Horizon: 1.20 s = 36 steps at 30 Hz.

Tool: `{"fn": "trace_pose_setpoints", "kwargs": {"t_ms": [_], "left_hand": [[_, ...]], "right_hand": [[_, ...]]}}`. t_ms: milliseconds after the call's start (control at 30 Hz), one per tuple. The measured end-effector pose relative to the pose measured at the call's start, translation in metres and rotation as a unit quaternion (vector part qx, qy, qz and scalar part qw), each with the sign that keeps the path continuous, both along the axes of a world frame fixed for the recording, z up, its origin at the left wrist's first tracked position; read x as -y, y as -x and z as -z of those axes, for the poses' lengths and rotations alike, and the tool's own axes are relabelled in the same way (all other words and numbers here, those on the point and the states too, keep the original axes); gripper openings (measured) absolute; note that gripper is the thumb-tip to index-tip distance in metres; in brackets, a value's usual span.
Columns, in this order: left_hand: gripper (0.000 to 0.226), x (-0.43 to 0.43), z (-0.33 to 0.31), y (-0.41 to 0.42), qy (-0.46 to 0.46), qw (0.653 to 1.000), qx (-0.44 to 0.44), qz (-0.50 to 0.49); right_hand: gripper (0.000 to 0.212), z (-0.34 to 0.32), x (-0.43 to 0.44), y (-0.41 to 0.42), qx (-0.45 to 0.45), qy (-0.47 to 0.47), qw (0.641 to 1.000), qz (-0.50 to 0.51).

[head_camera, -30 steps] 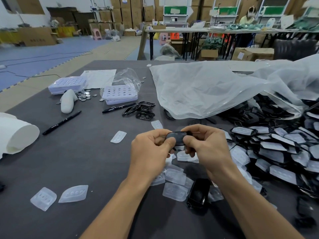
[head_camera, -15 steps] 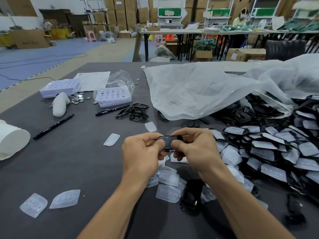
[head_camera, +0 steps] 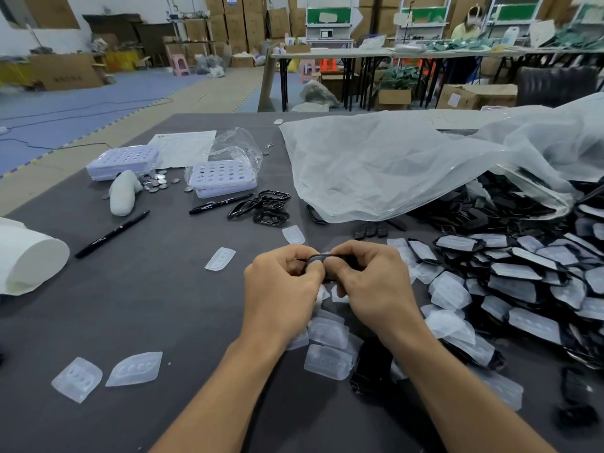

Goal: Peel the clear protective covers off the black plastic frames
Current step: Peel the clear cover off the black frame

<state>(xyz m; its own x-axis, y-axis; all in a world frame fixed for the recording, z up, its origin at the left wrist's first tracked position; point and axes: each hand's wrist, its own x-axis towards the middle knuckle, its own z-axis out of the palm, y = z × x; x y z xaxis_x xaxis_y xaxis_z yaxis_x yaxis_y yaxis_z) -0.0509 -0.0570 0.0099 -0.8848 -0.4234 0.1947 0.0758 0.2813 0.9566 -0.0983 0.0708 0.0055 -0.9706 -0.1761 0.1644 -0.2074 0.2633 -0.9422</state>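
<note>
Since a second ago my two hands have drawn closer together and the black frame [head_camera: 322,256] between them has tipped from showing its flat face to showing only its thin top edge. My left hand [head_camera: 281,289] and my right hand [head_camera: 372,286] are both curled around that frame, pinching it from either side, with the thumbs meeting in the middle just under it. I cannot tell whether its clear cover is on or partly lifted, because my fingers hide it. The frame is held above the dark grey table [head_camera: 163,305], over a loose heap of peeled clear covers [head_camera: 328,361] lying just under my wrists. Two more clear covers [head_camera: 134,369] lie side by side near the table's front left. To my right a large pile of covered frames [head_camera: 523,289] spills from under a big crumpled clear plastic bag [head_camera: 392,168]. Beyond my hands sits a small cluster of bare black frames [head_camera: 268,210], with a black pen [head_camera: 220,203] beside it and a pale purple tray with holes [head_camera: 224,176] just behind. A second black pen [head_camera: 111,235] lies farther left, near a white roll [head_camera: 29,259] at the table's left edge.
</note>
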Motion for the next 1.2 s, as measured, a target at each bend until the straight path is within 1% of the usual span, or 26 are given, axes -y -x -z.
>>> {"fn": "trace_pose_setpoints", "kwargs": {"t_ms": [100, 167, 233, 333, 400, 500, 600, 700, 800, 900, 1000, 1067, 1133, 1200], "left_hand": [[0.031, 0.005, -0.003, 0.003, -0.029, 0.999, 0.018, 0.006], [0.036, 0.005, -0.004, 0.004, -0.056, 0.998, 0.015, -0.006], [0.044, 0.003, -0.004, 0.004, -0.077, 0.997, 0.008, -0.016], [0.052, 0.002, -0.002, 0.004, -0.086, 0.996, -0.002, -0.014], [0.049, 0.003, -0.001, 0.004, -0.077, 0.997, -0.013, -0.012], [0.034, 0.003, 0.0, 0.004, -0.074, 0.997, -0.021, -0.002], [0.03, 0.006, 0.003, 0.006, -0.076, 0.997, -0.011, 0.012], [0.025, 0.006, 0.006, 0.006, -0.065, 0.998, -0.002, 0.009], [0.012, 0.005, 0.007, 0.005, -0.047, 0.998, 0.019, 0.038], [0.022, 0.008, 0.007, 0.007, -0.052, 0.997, 0.026, 0.058], [0.032, 0.008, 0.007, 0.008, -0.057, 0.997, 0.014, 0.044], [0.038, 0.006, 0.008, 0.008, -0.06, 0.998, 0.011, 0.029], [0.04, 0.008, 0.008, 0.01, -0.074, 0.997, 0.014, 0.012], [0.038, 0.01, 0.009, 0.011, -0.089, 0.996, 0.017, 0.008]], "right_hand": [[0.021, -0.005, -0.004, 0.002, 0.018, 0.021, 0.999, -0.036], [0.024, -0.008, -0.008, 0.004, 0.045, 0.042, 0.996, -0.064], [0.029, -0.011, -0.01, 0.004, 0.083, 0.084, 0.989, -0.095], [0.029, -0.012, -0.01, 0.003, 0.119, 0.13, 0.978, -0.116], [0.033, -0.011, -0.009, 0.003, 0.125, 0.151, 0.975, -0.104], [0.037, -0.009, -0.007, 0.001, 0.109, 0.175, 0.976, -0.062], [0.035, -0.006, -0.007, 0.002, 0.067, 0.16, 0.984, -0.029], [0.022, -0.004, -0.009, 0.003, 0.025, 0.121, 0.992, -0.029], [0.023, -0.002, -0.009, 0.002, 0.029, 0.096, 0.994, -0.04], [0.031, -0.001, -0.009, 0.003, 0.045, 0.091, 0.994, -0.041], [0.044, -0.002, -0.007, 0.004, 0.057, 0.09, 0.994, -0.04], [0.049, -0.003, -0.006, 0.002, 0.051, 0.068, 0.996, -0.026], [0.046, -0.003, -0.008, 0.001, 0.02, 0.026, 0.999, -0.001], [0.036, -0.004, -0.009, 0.0, -0.007, 0.009, 1.0, 0.003]]}}
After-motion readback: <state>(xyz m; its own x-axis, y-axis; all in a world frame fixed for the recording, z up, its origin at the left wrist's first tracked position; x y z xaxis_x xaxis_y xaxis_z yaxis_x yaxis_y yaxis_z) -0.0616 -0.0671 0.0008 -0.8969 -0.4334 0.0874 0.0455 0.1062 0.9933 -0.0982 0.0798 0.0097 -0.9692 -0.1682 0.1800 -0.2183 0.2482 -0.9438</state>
